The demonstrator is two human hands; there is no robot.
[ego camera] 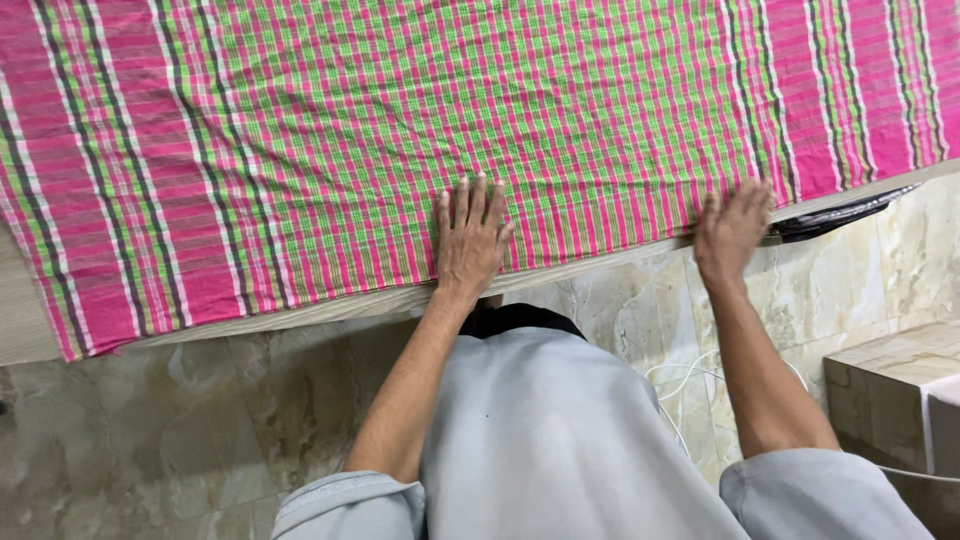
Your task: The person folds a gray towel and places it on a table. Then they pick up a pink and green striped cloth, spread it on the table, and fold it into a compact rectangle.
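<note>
Pink-and-green checked cloth (400, 130) lies spread under both palms: the left hand (470, 240) presses flat, fingers splayed, near its front edge; the right hand (732, 228) rests flat at that edge, along the wooden table (20, 320) rim.

Person seen from above: pale grey short-sleeved shirt, sleeve cuffs at 7 and 5 o'clock, a black collar edge at the frame's centre. Bare forearms lead to the left hand (470, 240) and right hand (732, 230), both ringless.
</note>
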